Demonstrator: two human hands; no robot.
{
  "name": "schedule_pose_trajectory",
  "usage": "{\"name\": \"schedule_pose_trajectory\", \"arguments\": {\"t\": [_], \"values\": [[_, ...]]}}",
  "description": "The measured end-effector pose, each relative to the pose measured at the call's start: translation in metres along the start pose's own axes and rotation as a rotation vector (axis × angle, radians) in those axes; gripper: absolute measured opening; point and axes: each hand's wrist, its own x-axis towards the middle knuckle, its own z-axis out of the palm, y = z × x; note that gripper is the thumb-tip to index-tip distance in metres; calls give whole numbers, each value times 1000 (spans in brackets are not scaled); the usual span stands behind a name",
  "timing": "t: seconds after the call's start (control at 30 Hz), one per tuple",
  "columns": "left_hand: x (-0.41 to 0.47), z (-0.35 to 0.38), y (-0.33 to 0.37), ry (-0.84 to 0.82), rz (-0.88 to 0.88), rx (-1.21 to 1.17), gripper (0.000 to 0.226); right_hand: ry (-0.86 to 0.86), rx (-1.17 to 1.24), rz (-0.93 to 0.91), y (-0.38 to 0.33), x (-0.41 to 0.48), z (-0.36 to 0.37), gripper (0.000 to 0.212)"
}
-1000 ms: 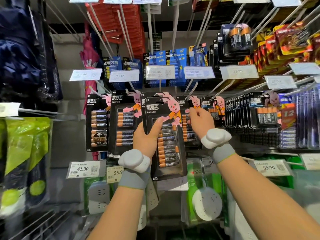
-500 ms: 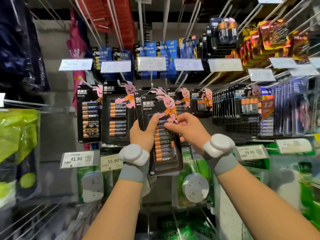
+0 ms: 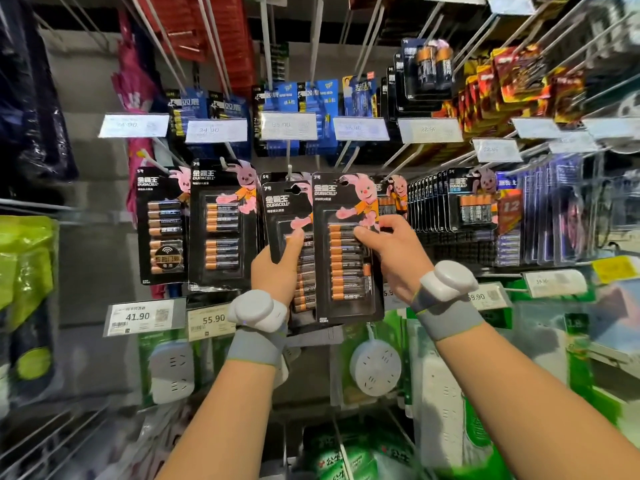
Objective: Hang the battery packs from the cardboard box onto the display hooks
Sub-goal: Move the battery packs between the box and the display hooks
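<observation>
Two black battery packs with a pink rabbit are held up in front of the display. My right hand [image 3: 388, 251] grips the front battery pack [image 3: 346, 258] by its right edge, thumb on the blister. My left hand [image 3: 277, 268] holds the rear battery pack [image 3: 285, 209] from the left, thumb across its face; more packs seem stacked behind it. A white display hook [image 3: 290, 173] ends just above the rear pack's hang hole. The cardboard box is out of view.
Similar battery packs [image 3: 221, 226] hang on hooks to the left and in a dense row [image 3: 433, 202] to the right. Price tags [image 3: 145, 317] stick out on rails. Blue packs [image 3: 301, 98] hang above, white power sockets [image 3: 375, 367] below. Long bare hooks jut out overhead.
My right hand came off the hanging packs, dropped to the stack in my left hand and has drawn the front pack off to the right. The view shifted slightly.
</observation>
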Motion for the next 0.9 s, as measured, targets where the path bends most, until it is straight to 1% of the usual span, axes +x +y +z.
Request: {"name": "schedule_pose_trajectory", "arguments": {"t": [0.13,0.23,0.3,0.37,0.53,0.57,0.63,0.67,0.7,0.8,0.9], "values": [[4,-5,-2,6,5,1,31,36,30,-9,-8,11,-7,38],[7,-8,-2,22,10,0,30,39,56,-20,-14,20,-8,31],[8,-9,1,36,11,-12,30,43,83,-17,-17,25,-9,31],[10,-11,3,45,22,-21,33,52,64,-19,-18,32,-8,36],[13,-16,5,67,36,-42,27,68,23,-51,-18,48,-3,46],[14,-17,5,68,41,-51,29,76,14,-59,-17,51,-2,49],[16,-17,3,71,38,-57,39,94,-3,-75,-16,54,-2,54],[18,-18,2,72,39,-55,43,87,2,-77,-17,52,-1,54],[18,-18,2,68,40,-57,41,87,5,-78,-16,52,0,51],[21,-17,1,63,40,-79,26,105,25,-89,-16,48,0,40],[24,-15,0,43,37,-93,23,118,50,-116,-12,49,-2,31]]}}
